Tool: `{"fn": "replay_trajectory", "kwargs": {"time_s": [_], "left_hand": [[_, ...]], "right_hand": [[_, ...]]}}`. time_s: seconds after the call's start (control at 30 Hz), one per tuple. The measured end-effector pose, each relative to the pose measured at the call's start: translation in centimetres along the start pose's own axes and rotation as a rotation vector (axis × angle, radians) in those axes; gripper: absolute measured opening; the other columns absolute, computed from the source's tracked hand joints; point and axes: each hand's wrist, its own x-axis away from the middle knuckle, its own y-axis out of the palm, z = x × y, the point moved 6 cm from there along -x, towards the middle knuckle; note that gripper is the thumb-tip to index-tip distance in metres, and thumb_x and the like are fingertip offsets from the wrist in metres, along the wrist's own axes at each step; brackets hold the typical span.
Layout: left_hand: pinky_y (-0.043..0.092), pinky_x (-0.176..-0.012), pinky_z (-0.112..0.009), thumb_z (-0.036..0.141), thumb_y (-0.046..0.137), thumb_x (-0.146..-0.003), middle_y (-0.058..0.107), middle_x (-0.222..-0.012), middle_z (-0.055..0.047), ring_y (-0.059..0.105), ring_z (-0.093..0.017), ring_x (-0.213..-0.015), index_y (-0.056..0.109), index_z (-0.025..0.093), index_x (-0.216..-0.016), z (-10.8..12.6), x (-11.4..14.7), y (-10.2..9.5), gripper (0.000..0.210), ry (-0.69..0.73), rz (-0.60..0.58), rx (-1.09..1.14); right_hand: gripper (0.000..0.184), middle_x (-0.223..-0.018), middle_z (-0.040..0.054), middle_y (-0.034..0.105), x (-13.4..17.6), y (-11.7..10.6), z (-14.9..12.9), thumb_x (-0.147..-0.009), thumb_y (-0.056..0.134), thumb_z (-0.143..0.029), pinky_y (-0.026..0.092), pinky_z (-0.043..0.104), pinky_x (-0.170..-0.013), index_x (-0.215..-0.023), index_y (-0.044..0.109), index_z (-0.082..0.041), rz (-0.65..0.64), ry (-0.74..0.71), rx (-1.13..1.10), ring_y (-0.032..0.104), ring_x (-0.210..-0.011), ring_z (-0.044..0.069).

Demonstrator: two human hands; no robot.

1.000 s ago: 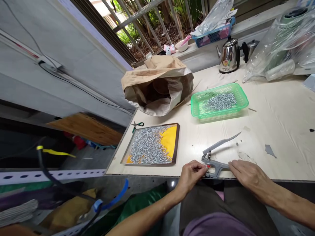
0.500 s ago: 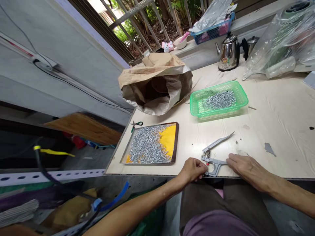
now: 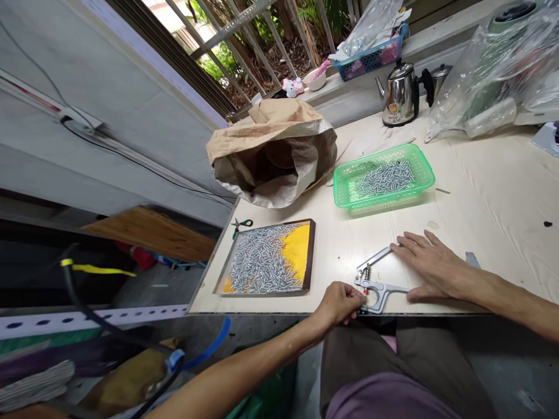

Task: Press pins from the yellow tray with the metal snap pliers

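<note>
Near the table's front edge lies a grey hand-press plier [image 3: 382,291] with a coil spring between its arms and a small red part at the jaw. My left hand [image 3: 339,302] pinches at the jaw end; whatever is between its fingertips is too small and hidden to name. My right hand [image 3: 437,265] is spread, fingertips on the upper handle's end and thumb by the lower handle's end. To the left, a shallow tray [image 3: 311,256] with a yellow bottom holds a heap of small silvery metal pieces. Similar pieces lie in a green plastic basket [image 3: 340,195] farther back.
A crumpled brown paper sack [image 3: 266,131] gapes open at the back left. Green-handled scissors [image 3: 242,224] lie behind the tray. A steel kettle [image 3: 398,96] and a clear plastic bag [image 3: 480,81] stand at the back right. The table's front edge [image 3: 262,314] runs just before my lap.
My right hand has lifted from the lower handle and spread, its fingers now reaching the upper handle. My left hand stays at the jaw. The view has shifted slightly.
</note>
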Motion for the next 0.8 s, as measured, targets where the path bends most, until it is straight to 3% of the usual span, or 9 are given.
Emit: {"fn": "replay_trajectory", "kwargs": {"time_s": [0.13,0.27,0.43,0.57,0.63,0.73,0.8], "left_hand": [[0.024,-0.035,-0.018,0.020,0.058,-0.075,0.045,-0.037,0.007,0.034,-0.005,-0.030,0.056,0.014,-0.059,-0.1,0.0,0.0,0.018,-0.004,0.009,0.003],[0.028,-0.039,-0.020,0.024,0.057,-0.077,0.047,-0.042,0.006,0.038,-0.007,-0.034,0.058,0.014,-0.062,-0.2,0.3,-0.1,0.018,0.023,0.016,-0.089],[0.037,-0.057,-0.022,0.024,0.055,-0.078,0.062,-0.067,-0.002,0.055,-0.012,-0.062,0.064,0.014,-0.063,1.8,1.0,-0.9,0.020,0.457,0.254,-0.361],[0.036,-0.054,-0.022,0.024,0.053,-0.079,0.058,-0.056,0.000,0.053,-0.013,-0.057,0.063,0.013,-0.061,0.7,0.3,-0.8,0.024,0.377,0.164,-0.360],[0.039,-0.056,-0.023,0.023,0.052,-0.081,0.059,-0.062,-0.001,0.055,-0.013,-0.060,0.064,0.013,-0.065,0.8,0.6,-1.1,0.022,0.415,0.215,-0.382],[0.046,-0.070,-0.028,0.026,0.052,-0.086,0.063,-0.086,-0.005,0.059,-0.017,-0.079,0.066,0.016,-0.086,2.3,1.7,-0.9,0.017,0.658,0.346,-0.460],[0.048,-0.082,-0.035,0.032,0.060,-0.083,0.061,-0.106,-0.009,0.056,-0.022,-0.097,0.061,0.018,-0.106,4.0,2.3,0.4,0.027,0.852,0.348,-0.543]], "right_hand": [[0.083,-0.117,0.0204,0.059,-0.2,-0.7,-0.7,-0.062,0.070,-0.055,0.030,0.057,-0.097,-0.128,0.048,-0.009,-0.038,0.015,0.020,0.051,-0.108,0.036],[0.072,-0.110,0.0189,0.061,-0.1,-1.5,-1.3,-0.064,0.072,-0.048,0.032,0.055,-0.094,-0.121,0.052,-0.008,-0.060,0.038,0.009,0.053,-0.101,0.034],[0.065,-0.104,0.0134,0.064,0.4,-1.7,-1.8,-0.067,0.071,-0.042,0.032,0.053,-0.090,-0.122,0.051,-0.013,-0.046,0.043,0.000,0.054,-0.095,0.031],[0.064,-0.104,0.0132,0.063,0.7,-1.5,-1.8,-0.067,0.071,-0.041,0.031,0.051,-0.091,-0.121,0.051,-0.013,-0.028,0.057,0.005,0.053,-0.095,0.030],[0.062,-0.102,0.0124,0.064,0.7,-1.5,-1.9,-0.067,0.071,-0.039,0.032,0.051,-0.090,-0.120,0.051,-0.013,-0.016,0.044,0.003,0.054,-0.094,0.029],[0.061,-0.100,0.0121,0.064,0.7,-1.4,-2.0,-0.068,0.070,-0.037,0.033,0.052,-0.090,-0.120,0.051,-0.012,0.011,0.028,-0.006,0.054,-0.093,0.029],[0.063,-0.103,0.0131,0.064,0.9,-1.2,-2.0,-0.069,0.069,-0.036,0.033,0.053,-0.092,-0.123,0.048,-0.011,0.034,0.024,-0.014,0.054,-0.095,0.030]]}}
